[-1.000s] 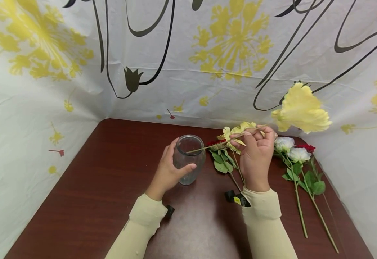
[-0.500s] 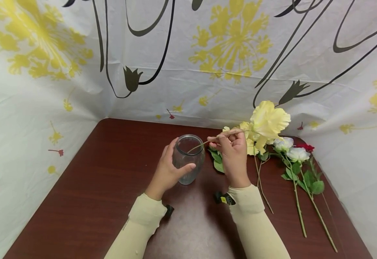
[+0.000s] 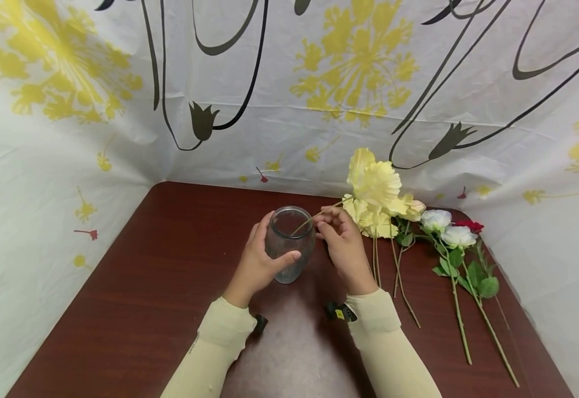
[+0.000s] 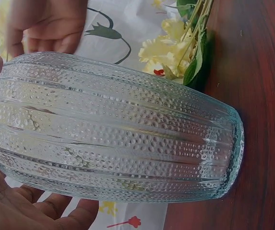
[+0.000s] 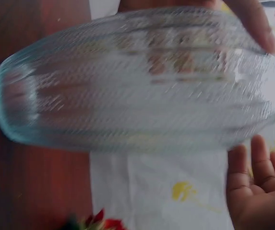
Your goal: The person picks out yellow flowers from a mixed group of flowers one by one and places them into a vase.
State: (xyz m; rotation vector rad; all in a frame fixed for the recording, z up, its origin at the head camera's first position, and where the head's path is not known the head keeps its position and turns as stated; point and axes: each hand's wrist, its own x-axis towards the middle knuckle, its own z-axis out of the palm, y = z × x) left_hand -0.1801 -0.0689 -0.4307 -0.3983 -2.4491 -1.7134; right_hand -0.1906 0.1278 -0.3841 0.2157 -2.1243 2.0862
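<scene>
My left hand (image 3: 255, 265) holds a clear glass vase (image 3: 289, 268) near its mouth, thumb on the near side. The left wrist view shows the vase's dimpled, ribbed wall (image 4: 118, 127) and its base at the table. Beside the rim, my right hand (image 3: 346, 249) pinches the thin stem of a yellow flower (image 3: 376, 182). The stem's lower end slants inside the vase mouth, while the ruffled bloom leans out to the right. In the right wrist view, the right fingers (image 5: 262, 179) are close to the vase's upper end, partly curled.
More yellow blooms (image 3: 411, 209) lie behind the right hand, their stems pointing toward me. White roses (image 3: 458, 236) and a red flower (image 3: 470, 226) lie at the right of the dark red table (image 3: 135, 293). A patterned white sheet (image 3: 269, 149) surrounds the back and sides.
The right hand has moved left and down to the vase rim. The yellow bloom has swung left, and its stem now slants more steeply in the mouth. My left hand and the vase stay put.
</scene>
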